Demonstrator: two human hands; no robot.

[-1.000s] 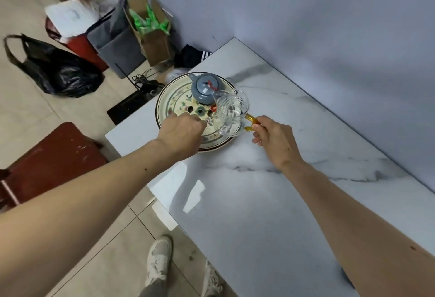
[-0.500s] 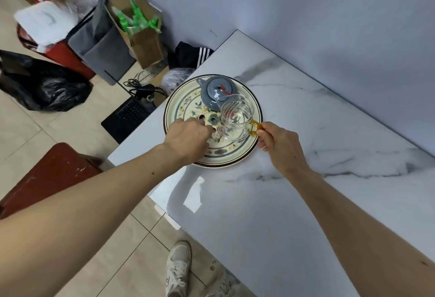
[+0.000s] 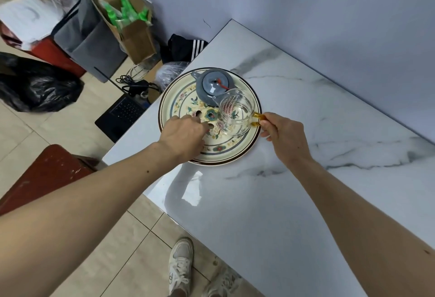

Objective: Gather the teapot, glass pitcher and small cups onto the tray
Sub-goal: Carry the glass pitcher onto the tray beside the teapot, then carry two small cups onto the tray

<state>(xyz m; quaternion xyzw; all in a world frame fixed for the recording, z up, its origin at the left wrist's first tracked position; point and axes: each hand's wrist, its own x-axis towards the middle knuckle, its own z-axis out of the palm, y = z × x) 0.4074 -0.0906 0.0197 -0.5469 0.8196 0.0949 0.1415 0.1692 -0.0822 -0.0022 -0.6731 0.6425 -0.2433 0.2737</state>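
A round floral tray (image 3: 235,155) lies near the left end of the marble table. On its far side stands a grey teapot (image 3: 213,86). A glass pitcher (image 3: 237,113) with an amber handle rests on the tray's right part; my right hand (image 3: 282,131) grips that handle. Small cups (image 3: 210,115) sit at the tray's centre. My left hand (image 3: 183,134) reaches over them with fingers curled down on the cups; what the fingers hold is hidden.
The marble table (image 3: 282,202) runs along a grey wall. On the floor to the left are a laptop (image 3: 122,114), cables, a cardboard box (image 3: 127,21), a black bag (image 3: 35,84) and a red stool (image 3: 47,174). My shoes show below.
The pitcher has come down from a tilted, lifted pose to rest on the tray, my right hand still on its handle. My left hand stays over the cups. The view has shifted.
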